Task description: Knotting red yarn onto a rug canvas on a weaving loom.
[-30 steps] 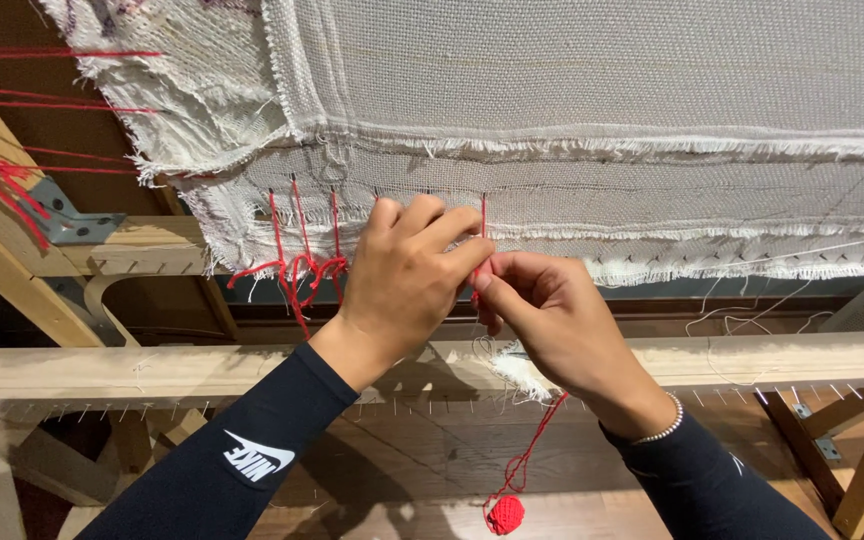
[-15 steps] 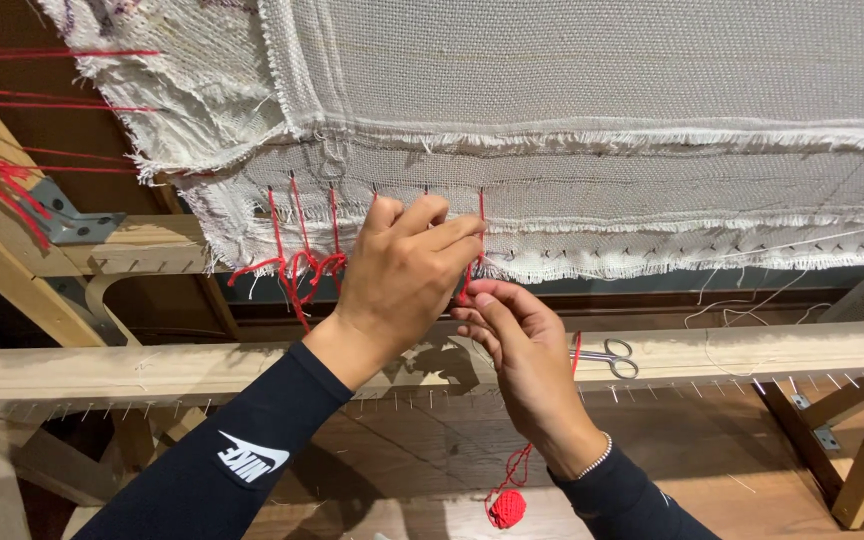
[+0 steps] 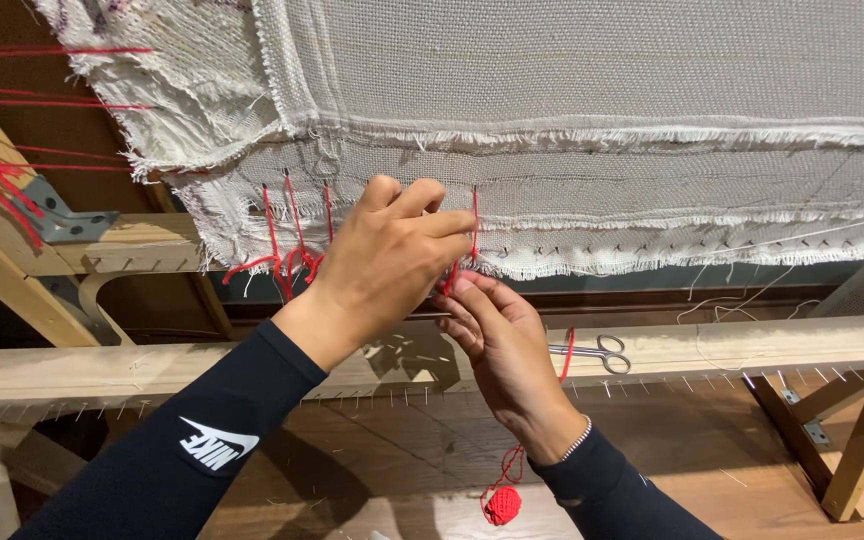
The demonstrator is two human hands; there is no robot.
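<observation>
Since the earlier frame, the right hand [image 3: 512, 350] has turned lower and its wrist has dropped toward the bottom of the frame, while the left hand [image 3: 392, 255] has stayed at the same spot on the cloth [image 3: 592, 110].

At the centre left, the left hand is half closed, knuckles toward the camera. Its fingers curl to the right and pinch the red yarn [image 3: 474, 225] against the frayed lower edge of the cloth. Its forearm, in a dark sleeve, comes up from the lower left corner.

Just right of it and lower, the right hand is palm up, fingers bent upward. Its fingertips [image 3: 457, 290] meet the left fingers at the yarn and seem to pinch it too; the exact grip is hidden. Its forearm rises from the bottom centre, with a thin bracelet at the wrist.

From the hands the yarn hangs down to a small red ball [image 3: 501, 505] at the bottom centre. More red loops [image 3: 287, 255] sit in the cloth edge left of the hands. Scissors [image 3: 592, 350] lie on the wooden beam [image 3: 102, 365] right of the right hand.
</observation>
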